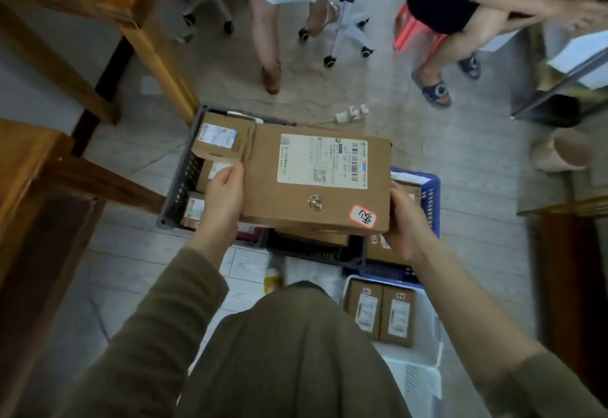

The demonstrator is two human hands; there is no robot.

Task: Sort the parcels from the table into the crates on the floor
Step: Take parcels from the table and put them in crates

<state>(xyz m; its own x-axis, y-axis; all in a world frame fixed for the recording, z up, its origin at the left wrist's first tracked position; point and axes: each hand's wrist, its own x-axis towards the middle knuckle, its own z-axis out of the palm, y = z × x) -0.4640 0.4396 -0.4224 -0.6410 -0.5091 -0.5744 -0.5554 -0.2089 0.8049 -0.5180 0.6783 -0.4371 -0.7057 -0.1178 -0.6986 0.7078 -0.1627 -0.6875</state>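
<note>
I hold a flat brown cardboard parcel point(316, 197) with a white shipping label and a red-edged sticker level over the crates. My left hand point(223, 194) grips its left edge, thumb on top. My right hand point(406, 220) grips its right edge. Below it a dark grey crate point(179, 184) holds several brown parcels point(218, 139). A blue crate point(431, 197) sits to the right, partly hidden by the parcel. Near my right leg, a white crate point(418, 375) holds two small brown parcels point(380, 314).
Wooden table legs point(154, 52) and furniture stand at the left. Two people's legs point(268, 46), a wheeled chair base point(342, 29) and a red stool point(414, 31) are ahead. A wooden cabinet point(572, 253) is on the right, a small bucket point(562, 154) beyond it.
</note>
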